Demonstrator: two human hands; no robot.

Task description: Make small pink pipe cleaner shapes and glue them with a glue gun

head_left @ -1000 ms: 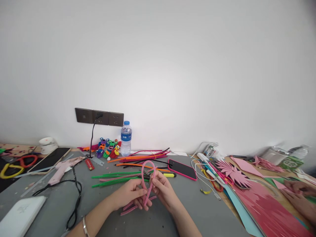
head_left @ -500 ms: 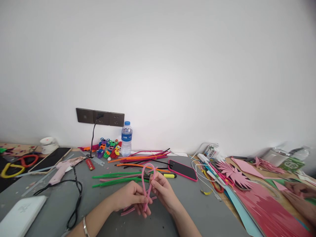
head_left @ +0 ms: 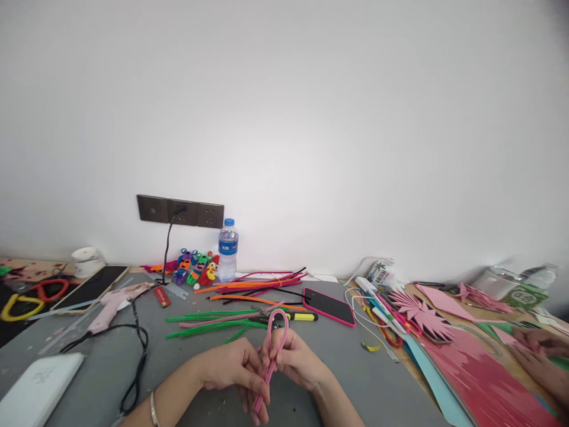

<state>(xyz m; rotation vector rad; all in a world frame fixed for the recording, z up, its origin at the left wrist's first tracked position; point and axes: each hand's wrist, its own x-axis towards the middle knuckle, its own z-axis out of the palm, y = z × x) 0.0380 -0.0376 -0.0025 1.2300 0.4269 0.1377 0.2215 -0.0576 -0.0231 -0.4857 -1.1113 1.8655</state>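
Bent into a loop, the pink pipe cleaners (head_left: 279,317) stand up between my two hands above the grey table mat (head_left: 186,356). My left hand (head_left: 242,372) pinches their lower ends, which poke out below its fingers. Higher up, at the base of the loop, my right hand (head_left: 293,362) grips the same strands. Just beyond my hands lie green pipe cleaners (head_left: 200,325) with a pink one among them. A dark-handled tool (head_left: 276,320), partly hidden by the loop, rests behind my right hand.
Behind are orange and magenta pipe cleaners (head_left: 262,287), a water bottle (head_left: 228,252), small pipe-cleaner figures (head_left: 198,267) and a pink-edged phone (head_left: 329,306). A corded pink glue gun (head_left: 109,308) and white box (head_left: 42,385) lie left. At right, another person's hand (head_left: 537,350) works near pink paper (head_left: 484,367).
Both hands have come down slightly toward me with the pink loop. The loop now leans right and looks narrower, and my right hand grips closer to where its strands meet.
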